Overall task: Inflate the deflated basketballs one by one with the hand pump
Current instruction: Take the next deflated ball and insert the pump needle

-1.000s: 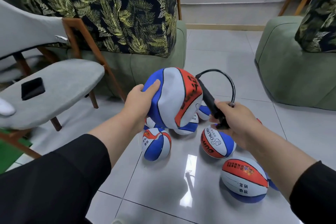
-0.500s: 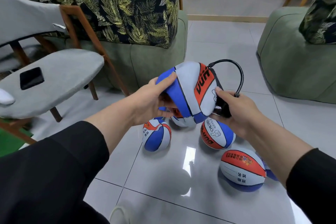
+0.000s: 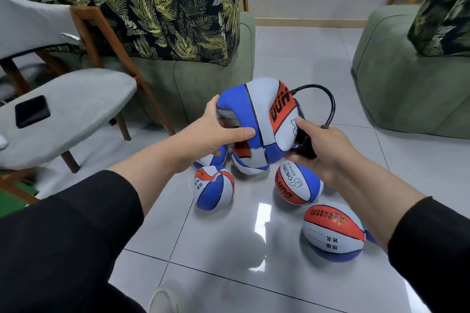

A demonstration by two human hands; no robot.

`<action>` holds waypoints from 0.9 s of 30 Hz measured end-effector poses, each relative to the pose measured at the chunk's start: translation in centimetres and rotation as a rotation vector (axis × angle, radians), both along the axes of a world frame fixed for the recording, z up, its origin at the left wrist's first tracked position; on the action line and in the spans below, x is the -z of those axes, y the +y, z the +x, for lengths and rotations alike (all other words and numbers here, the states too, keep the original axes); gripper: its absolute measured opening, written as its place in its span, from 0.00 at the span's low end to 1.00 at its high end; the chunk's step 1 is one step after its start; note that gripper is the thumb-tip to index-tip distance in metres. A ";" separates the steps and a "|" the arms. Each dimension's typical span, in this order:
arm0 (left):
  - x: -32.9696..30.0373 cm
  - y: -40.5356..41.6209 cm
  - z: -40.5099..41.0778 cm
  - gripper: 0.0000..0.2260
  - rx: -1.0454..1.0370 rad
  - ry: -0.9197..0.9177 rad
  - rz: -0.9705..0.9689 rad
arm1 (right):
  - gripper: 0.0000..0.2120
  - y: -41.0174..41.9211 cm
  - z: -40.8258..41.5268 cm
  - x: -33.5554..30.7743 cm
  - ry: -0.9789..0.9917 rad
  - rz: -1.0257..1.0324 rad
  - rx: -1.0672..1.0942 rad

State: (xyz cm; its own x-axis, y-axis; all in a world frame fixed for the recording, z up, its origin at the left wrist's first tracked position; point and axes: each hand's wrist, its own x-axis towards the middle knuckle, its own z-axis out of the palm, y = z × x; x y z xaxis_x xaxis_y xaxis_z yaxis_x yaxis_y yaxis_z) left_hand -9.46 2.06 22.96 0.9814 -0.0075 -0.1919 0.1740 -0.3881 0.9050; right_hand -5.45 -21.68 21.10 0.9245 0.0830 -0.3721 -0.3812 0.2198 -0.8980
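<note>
A deflated, caved-in basketball (image 3: 256,112) in blue, grey and orange is held above the floor. My left hand (image 3: 216,132) grips its blue edge, thumb on top and fingers in the hollow. My right hand (image 3: 320,145) grips the black hand pump (image 3: 304,143) against the ball's right side, thumb on the ball. The pump's black hose (image 3: 328,99) loops up behind the ball. Several more basketballs lie on the tiles below: one at the left (image 3: 213,188), one under the held ball (image 3: 250,162), one at the right (image 3: 297,183) and a flattened one nearer me (image 3: 333,229).
A grey chair (image 3: 76,104) with a black phone (image 3: 31,110) on its seat stands at the left. A green sofa (image 3: 203,79) with a leaf-print cushion is behind the balls, another green seat (image 3: 407,71) at the right. Glossy floor tiles (image 3: 229,262) lie in front.
I have turned the deflated ball so that its hollow faces my left hand. My right hand brought the pump in against the ball's right side. The balls on the floor have not moved.
</note>
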 end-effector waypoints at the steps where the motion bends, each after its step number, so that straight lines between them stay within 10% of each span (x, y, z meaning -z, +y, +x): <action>1: -0.2 -0.2 0.0 0.49 -0.008 -0.022 0.054 | 0.14 0.0 0.0 0.0 0.006 0.001 0.004; 9: -2.0 -1.5 -0.3 0.26 -0.117 -0.030 0.284 | 0.10 0.0 -0.3 -0.2 0.021 -0.028 0.012; 27: -0.6 -1.3 -0.4 0.52 -0.177 0.009 0.122 | 0.08 1.1 -0.4 -0.3 0.005 -0.121 -0.047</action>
State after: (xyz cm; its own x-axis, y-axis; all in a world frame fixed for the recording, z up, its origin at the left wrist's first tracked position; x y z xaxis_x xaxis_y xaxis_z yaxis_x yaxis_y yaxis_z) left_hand -9.86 0.73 23.56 0.9636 0.1887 -0.1894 0.2569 -0.4573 0.8514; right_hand -5.89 -20.62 21.39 0.9187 0.0806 -0.3867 -0.3931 0.0916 -0.9149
